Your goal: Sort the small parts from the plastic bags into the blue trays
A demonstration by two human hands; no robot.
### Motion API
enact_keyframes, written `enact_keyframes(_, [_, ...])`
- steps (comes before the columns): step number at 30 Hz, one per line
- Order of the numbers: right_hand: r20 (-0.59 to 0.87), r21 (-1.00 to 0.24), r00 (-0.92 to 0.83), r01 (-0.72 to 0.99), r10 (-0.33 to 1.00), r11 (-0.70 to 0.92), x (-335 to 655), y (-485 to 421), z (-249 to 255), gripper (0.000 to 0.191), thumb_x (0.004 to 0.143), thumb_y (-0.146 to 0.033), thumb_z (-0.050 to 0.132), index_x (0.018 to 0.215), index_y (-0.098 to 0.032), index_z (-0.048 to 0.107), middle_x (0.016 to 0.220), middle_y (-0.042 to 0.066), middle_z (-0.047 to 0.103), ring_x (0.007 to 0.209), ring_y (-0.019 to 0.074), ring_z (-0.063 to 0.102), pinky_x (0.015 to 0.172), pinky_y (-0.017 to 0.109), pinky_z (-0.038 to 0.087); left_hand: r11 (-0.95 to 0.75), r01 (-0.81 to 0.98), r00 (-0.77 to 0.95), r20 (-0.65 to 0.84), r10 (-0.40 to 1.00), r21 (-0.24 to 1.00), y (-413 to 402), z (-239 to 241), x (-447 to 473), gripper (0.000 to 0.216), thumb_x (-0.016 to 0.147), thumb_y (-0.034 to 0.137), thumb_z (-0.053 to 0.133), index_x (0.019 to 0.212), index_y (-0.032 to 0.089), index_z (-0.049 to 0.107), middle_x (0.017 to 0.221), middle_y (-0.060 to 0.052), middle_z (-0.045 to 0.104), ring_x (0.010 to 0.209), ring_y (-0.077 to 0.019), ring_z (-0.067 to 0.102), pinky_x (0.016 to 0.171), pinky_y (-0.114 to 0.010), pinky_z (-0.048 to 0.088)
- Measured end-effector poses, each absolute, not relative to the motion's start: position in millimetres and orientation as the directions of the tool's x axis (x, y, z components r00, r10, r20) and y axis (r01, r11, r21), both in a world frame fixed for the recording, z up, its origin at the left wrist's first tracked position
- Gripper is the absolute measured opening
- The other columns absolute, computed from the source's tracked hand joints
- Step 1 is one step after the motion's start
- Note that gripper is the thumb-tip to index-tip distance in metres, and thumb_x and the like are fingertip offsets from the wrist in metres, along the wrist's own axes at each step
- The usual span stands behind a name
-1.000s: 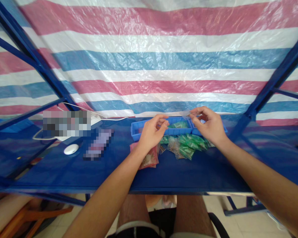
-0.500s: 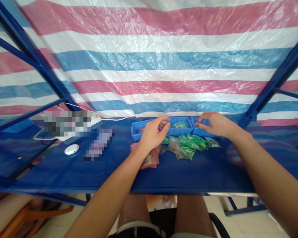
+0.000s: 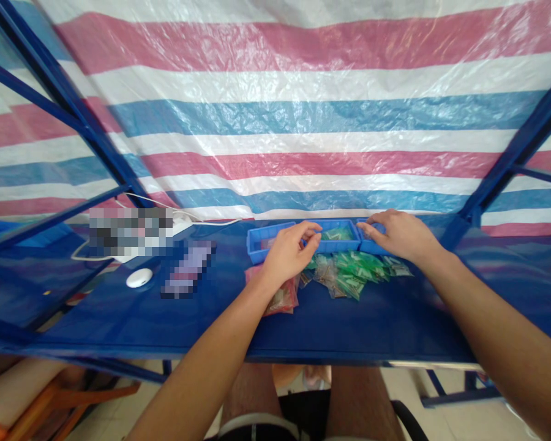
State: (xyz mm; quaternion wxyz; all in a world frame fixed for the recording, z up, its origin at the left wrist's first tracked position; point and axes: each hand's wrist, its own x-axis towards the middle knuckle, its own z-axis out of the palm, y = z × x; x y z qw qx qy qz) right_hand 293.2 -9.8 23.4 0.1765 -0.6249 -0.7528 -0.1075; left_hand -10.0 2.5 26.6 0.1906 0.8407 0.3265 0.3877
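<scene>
My left hand point(image 3: 291, 250) hovers over the join of the left blue bin point(image 3: 252, 245) and the middle blue bin point(image 3: 357, 241). Its fingers curl loosely, thumb apart, with nothing seen between them. My right hand point(image 3: 401, 234) is over the right blue bin point(image 3: 371, 247), thumb and index finger apart near its left end; whether they touch the rim I cannot tell. Green zip bags point(image 3: 356, 269) of small parts lie before the bins, with clear bags point(image 3: 328, 275) beside them. Red bags point(image 3: 280, 300) sit partly under my left forearm. Green bag material point(image 3: 337, 235) shows inside the middle bin.
The blue table point(image 3: 349, 331) has a white oval object point(image 3: 139, 278) and a blurred-out flat item point(image 3: 188, 269) at left. A white cable point(image 3: 215, 223) runs along the back. Blue frame posts point(image 3: 509, 153) and a striped plastic sheet point(image 3: 303, 116) stand behind. Another person's arm point(image 3: 18, 389) shows at lower left.
The view has shifted slightly, so things appear a little to the right. My right hand has moved slightly left relative to the bins. My left hand keeps much the same pose.
</scene>
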Motion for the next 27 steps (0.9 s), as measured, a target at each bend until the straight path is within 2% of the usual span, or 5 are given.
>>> enact_keyframes(7, [0.258, -0.047, -0.027, 0.998, 0.966, 0.041, 294.3, -7.7, 15.1, 0.066, 0.103, -0.069, 0.037, 0.095, -0.019, 0.080, 0.083, 0.016, 0.079, 0.083, 0.0330, 0.075, 0.074, 0.037, 0.049, -0.689, 0.361, 0.522, 0.476, 0.708, 0.629, 0.4, 24.9, -7.9, 0.025, 0.101, 0.036, 0.060, 0.116, 0.021, 0.073, 0.102, -0.005, 0.080, 0.092, -0.0193, 0.076, 0.073, -0.027, 0.055])
enact_keyframes(12, [0.411, -0.094, 0.036, 0.996, 0.911, 0.003, 291.8, -12.1, 21.0, 0.063, 0.104, -0.067, 0.037, 0.098, -0.020, 0.079, 0.089, 0.015, 0.079, 0.086, 0.0342, 0.075, 0.074, 0.039, 0.050, -0.674, 0.342, 0.514, 0.470, 0.718, 0.655, -0.2, 27.6, -8.8, 0.026, 0.101, 0.038, 0.061, 0.116, 0.021, 0.073, 0.103, -0.005, 0.081, 0.092, -0.0197, 0.077, 0.073, -0.027, 0.056])
enact_keyframes(17, [0.628, -0.144, -0.258, 0.889, 0.734, 0.436, 268.9, -25.2, 28.0, 0.039, 0.107, -0.048, 0.047, 0.109, -0.021, 0.075, 0.108, 0.013, 0.078, 0.105, 0.0319, 0.070, 0.097, 0.042, 0.051, -0.678, 0.347, 0.495, 0.487, 0.719, 0.648, 1.2, 30.0, -10.5, 0.026, 0.102, 0.039, 0.060, 0.115, 0.021, 0.074, 0.100, -0.005, 0.080, 0.090, -0.0202, 0.077, 0.073, -0.027, 0.057])
enact_keyframes(22, [0.552, -0.106, -0.643, 0.578, 0.531, 0.809, 218.3, -47.5, 20.0, 0.031, 0.100, -0.047, 0.064, 0.119, -0.024, 0.073, 0.106, 0.012, 0.076, 0.101, 0.0313, 0.068, 0.098, 0.049, 0.053, -0.734, 0.366, 0.468, 0.569, 0.676, 0.572, -0.4, 28.1, -9.8, 0.034, 0.109, 0.037, 0.045, 0.126, 0.020, 0.068, 0.111, -0.009, 0.079, 0.100, -0.0222, 0.076, 0.091, -0.034, 0.059])
enact_keyframes(27, [0.474, -0.143, -0.783, 0.383, 0.403, 0.913, 184.1, -57.5, 6.9, 0.047, 0.093, -0.051, 0.075, 0.132, -0.026, 0.071, 0.130, 0.011, 0.074, 0.128, 0.0321, 0.063, 0.115, 0.053, 0.047, -0.742, 0.392, 0.441, 0.596, 0.671, 0.545, -2.8, 27.7, -10.0, 0.037, 0.110, 0.038, 0.044, 0.134, 0.019, 0.064, 0.120, -0.011, 0.077, 0.109, -0.0227, 0.074, 0.098, -0.035, 0.058])
